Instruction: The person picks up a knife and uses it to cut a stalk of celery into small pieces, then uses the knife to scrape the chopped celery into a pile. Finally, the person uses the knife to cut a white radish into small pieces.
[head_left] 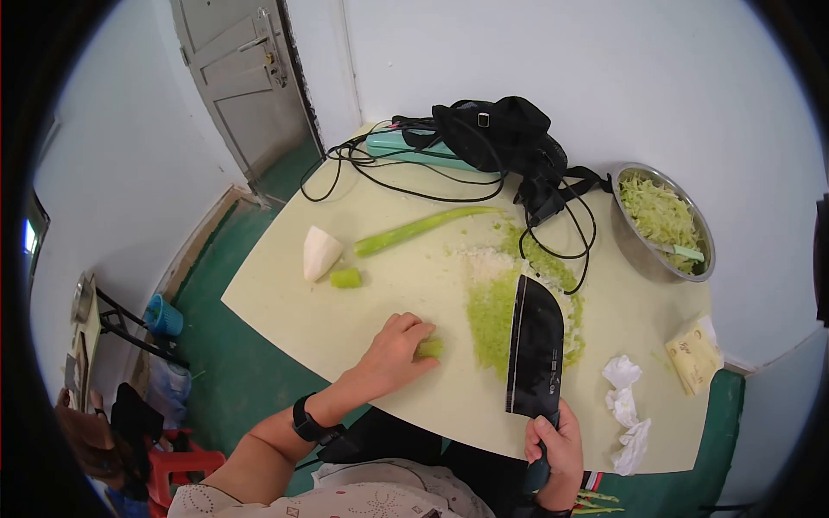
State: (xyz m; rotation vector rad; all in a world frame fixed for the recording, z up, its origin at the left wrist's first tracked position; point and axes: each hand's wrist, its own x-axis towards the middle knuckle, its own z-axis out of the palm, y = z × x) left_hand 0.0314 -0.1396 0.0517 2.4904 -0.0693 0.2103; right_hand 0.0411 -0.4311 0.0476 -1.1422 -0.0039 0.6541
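My left hand (pixel 399 356) rests near the table's front edge, its fingers closed round a short piece of pale green stalk (pixel 430 347). In my right hand (pixel 557 445) is the dark handle of a black cleaver (pixel 537 350), its broad blade pointing away from me over the table. Beside and beyond the blade spreads finely chopped green vegetable (pixel 490 324), with some white bits (pixel 488 259) at its far side. Further back lie a long green stalk (pixel 423 230), a short green chunk (pixel 345 278) and a white peeled vegetable piece (pixel 321 254).
A metal bowl (pixel 635 237) of shredded green vegetable stands at the right. Crumpled tissues (pixel 623 406) and a tissue pack (pixel 693 358) lie below it. At the back are a black bag (pixel 501 134), looping cables (pixel 414 188) and a teal case (pixel 389 147). Another person's hand shows far left.
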